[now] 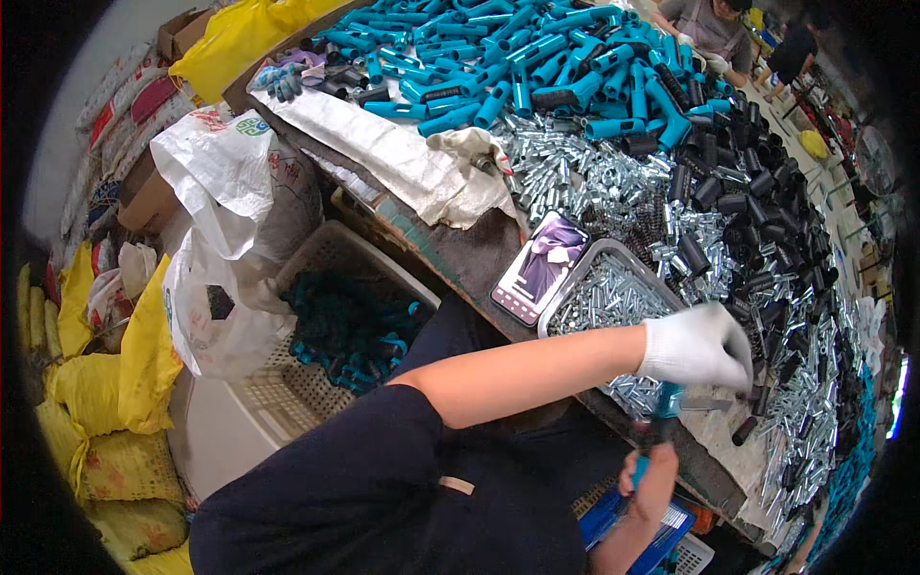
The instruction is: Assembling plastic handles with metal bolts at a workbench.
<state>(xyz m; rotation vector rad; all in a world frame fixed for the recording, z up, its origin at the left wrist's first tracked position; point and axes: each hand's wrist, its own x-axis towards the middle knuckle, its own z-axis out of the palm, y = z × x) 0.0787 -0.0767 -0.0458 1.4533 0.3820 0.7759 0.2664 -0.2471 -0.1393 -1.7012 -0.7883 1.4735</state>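
Lower right of frame, a teal-and-black piece (pixel 667 402) is being gripped by the right hand's (pixel 655 479) fingers; the left hand's (pixel 698 350) blurred fingers cannot be told. Pins (pixel 613 295) might be getting spilled if the tray (pixel 572 284) is being bumped.

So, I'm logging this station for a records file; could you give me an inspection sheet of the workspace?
Surface: workbench largely covered by loose parts; white cloth along its near left edge.
Work pieces: teal handle in the right hand; heaped teal handles at the back; silver pins in a tray.
Clutter: lit smartphone beside the tray; black sleeves strewn rightward.
Hands: left hand white-gloved, blurred, grip unclear; right bare, closed around the handle.
Cables: nothing seen.
Surroundings: perforated crate, white bags, yellow sacks at left; co-workers upper right.
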